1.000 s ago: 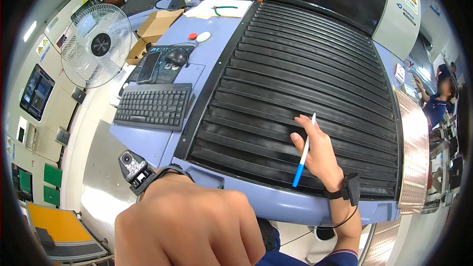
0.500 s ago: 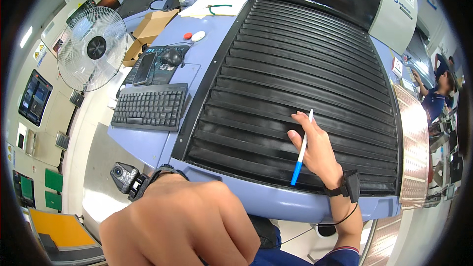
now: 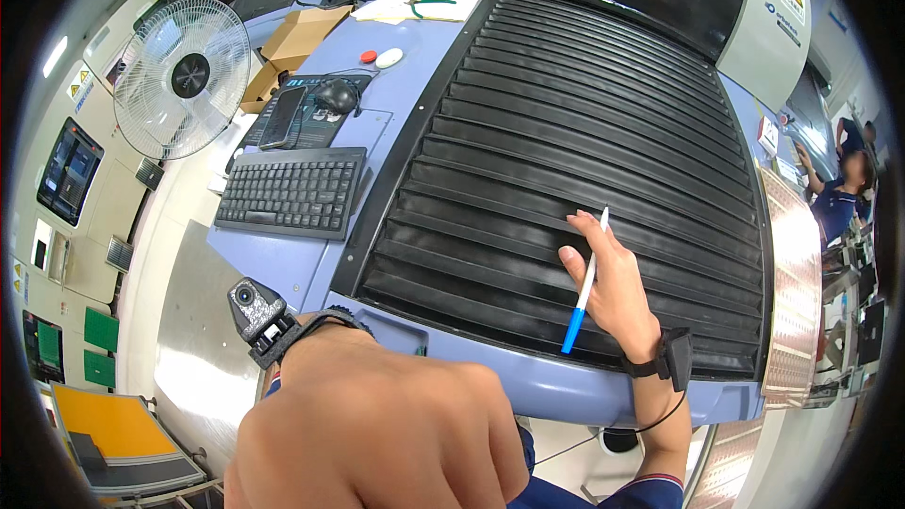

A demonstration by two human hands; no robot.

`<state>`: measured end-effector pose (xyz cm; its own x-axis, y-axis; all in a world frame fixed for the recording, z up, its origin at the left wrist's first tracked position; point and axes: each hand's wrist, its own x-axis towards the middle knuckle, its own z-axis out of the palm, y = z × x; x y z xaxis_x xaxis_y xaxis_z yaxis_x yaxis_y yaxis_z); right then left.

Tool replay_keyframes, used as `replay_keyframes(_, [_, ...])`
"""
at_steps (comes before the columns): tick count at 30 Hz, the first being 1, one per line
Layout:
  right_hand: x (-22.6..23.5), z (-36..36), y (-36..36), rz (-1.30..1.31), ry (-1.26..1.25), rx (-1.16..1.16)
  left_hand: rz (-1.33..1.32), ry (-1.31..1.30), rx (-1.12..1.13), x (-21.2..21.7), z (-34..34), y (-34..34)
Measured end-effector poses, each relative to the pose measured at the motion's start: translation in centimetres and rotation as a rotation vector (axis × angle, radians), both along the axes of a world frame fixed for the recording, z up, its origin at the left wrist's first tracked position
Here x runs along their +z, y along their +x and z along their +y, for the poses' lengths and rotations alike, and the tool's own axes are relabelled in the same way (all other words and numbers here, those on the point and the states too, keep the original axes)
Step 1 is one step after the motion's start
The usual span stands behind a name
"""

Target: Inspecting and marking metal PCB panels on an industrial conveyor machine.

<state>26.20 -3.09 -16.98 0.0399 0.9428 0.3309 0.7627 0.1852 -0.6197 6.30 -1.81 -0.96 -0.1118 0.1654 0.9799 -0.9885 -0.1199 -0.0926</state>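
Note:
My left hand [image 3: 386, 424] looms large at the lower edge, close to the camera. Its back and knuckles face up, the fingers are curled under, and whatever they may hold is hidden. A strap on that wrist carries a small camera [image 3: 259, 309]. Over the near right part of the black ribbed cover [image 3: 528, 151], my right hand [image 3: 617, 287] holds a white pen [image 3: 586, 285] with a blue cap. The pen slants across the fingers, its capped end toward me. A black band with a small device [image 3: 671, 358] and a cable sits on my right wrist.
Left of the cover are a black keyboard [image 3: 292, 193], a mouse [image 3: 336, 96], a phone [image 3: 282, 118], a red button [image 3: 368, 57] and a white one [image 3: 388, 58]. Green-handled pliers [image 3: 432, 5] lie behind. A fan [image 3: 184, 77] stands left. Another person [image 3: 836, 207] is at right.
My left hand has shifted right. The right hand keeps the pen in nearly the same pose. The whole view has moved slightly.

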Motion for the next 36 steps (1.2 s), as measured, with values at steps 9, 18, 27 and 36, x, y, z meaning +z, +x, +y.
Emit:
replay_keyframes(9, [0.1,0.0,-0.1,0.026,0.022,0.022,0.607,0.099,-0.154,2.1,0.9,-4.7])
replay_keyframes(18, [-0.1,0.0,0.1,-0.012,-0.006,0.012,0.419,-0.022,0.096,0.7,0.5,-5.0])
replay_keyframes(27, [-0.2,-0.1,0.3,-0.007,0.014,0.006,0.447,0.276,-0.078,2.6,1.7,-2.9])
replay_keyframes(36, [0.0,-0.1,0.2,-0.007,0.018,-0.001,0.462,0.093,-0.068,0.9,0.0,-4.5])
